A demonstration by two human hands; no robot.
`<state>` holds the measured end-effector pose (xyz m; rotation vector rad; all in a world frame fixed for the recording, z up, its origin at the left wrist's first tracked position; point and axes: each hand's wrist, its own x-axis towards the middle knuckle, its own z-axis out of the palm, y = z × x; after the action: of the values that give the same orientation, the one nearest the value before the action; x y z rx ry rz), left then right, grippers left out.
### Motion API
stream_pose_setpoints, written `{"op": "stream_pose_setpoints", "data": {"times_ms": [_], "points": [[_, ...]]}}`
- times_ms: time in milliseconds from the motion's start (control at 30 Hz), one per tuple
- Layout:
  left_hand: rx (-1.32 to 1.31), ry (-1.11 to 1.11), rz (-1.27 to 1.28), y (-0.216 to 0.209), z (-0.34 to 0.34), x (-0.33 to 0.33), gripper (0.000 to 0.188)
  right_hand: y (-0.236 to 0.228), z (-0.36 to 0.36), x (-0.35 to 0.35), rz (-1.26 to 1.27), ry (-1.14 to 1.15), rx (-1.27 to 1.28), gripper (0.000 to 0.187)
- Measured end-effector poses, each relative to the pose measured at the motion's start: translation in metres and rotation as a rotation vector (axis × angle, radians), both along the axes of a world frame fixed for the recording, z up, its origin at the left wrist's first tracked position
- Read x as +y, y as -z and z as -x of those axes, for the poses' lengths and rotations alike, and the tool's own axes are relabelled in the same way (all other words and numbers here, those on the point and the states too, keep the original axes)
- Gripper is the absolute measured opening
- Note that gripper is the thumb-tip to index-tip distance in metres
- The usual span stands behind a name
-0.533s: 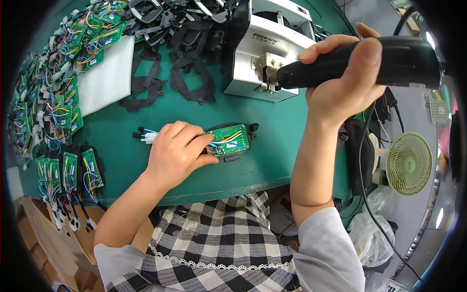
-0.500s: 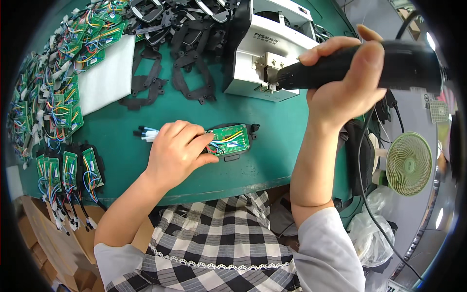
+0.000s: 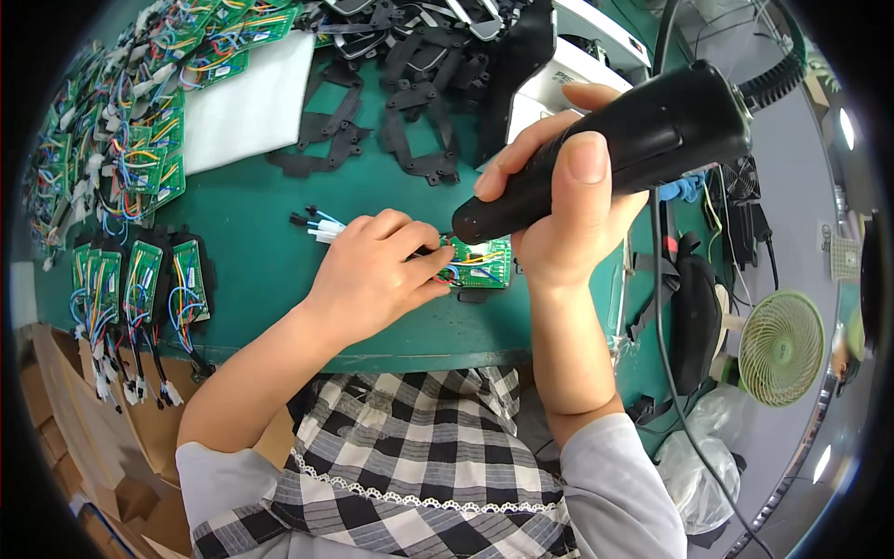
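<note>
My right hand [image 3: 582, 200] is wrapped round a black corded electric screwdriver [image 3: 643, 130], held slanting with its tip end down over the green circuit board [image 3: 487, 267]. The bit itself is mostly hidden. The board, with coloured wires on it, sits in a black plastic frame [image 3: 473, 296] on the table. My left hand [image 3: 377, 275] grips the left end of the board and frame, thumb at the near edge and fingers across the top. White connectors [image 3: 326, 228] on wires stick out beyond its far left side.
Behind the screwdriver stands a white screw feeder machine [image 3: 545, 107]. Black plastic frames [image 3: 419, 126] lie at the back. On the left are a heap of wired boards [image 3: 140, 149], a white foam sheet [image 3: 251, 107] and several framed boards [image 3: 191, 279]. A green fan [image 3: 782, 347] stands right.
My right hand has brought the screwdriver from the screw feeder down and left to the circuit board. My left hand keeps its grip on the board. The whole view has shifted somewhat.
</note>
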<state>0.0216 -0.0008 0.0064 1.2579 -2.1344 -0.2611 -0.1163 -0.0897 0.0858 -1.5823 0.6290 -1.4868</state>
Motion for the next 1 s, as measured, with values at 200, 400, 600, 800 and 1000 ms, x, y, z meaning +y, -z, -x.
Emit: {"op": "stream_pose_setpoints", "data": {"times_ms": [200,400,600,800,1000], "points": [[-0.036,-0.03,0.013,-0.002,0.0,0.0,0.028,0.008,-0.005,0.0,0.138,0.001,0.089,0.06],[0.044,-0.021,0.012,0.006,0.002,-0.001,0.028,0.014,-0.003,0.0,0.145,-0.188,0.136,0.067],[0.039,-0.025,0.026,0.002,0.001,-0.003,0.029,0.016,0.001,0.002,0.086,-0.142,0.097,0.074],[0.03,-0.018,-0.091,-0.007,0.0,-0.004,0.033,-0.036,0.056,-0.038,0.226,0.248,0.012,0.068],[0.077,-0.069,-0.177,-0.007,0.006,-0.015,0.019,-0.047,0.06,-0.053,0.288,0.319,-0.029,0.065]]}}
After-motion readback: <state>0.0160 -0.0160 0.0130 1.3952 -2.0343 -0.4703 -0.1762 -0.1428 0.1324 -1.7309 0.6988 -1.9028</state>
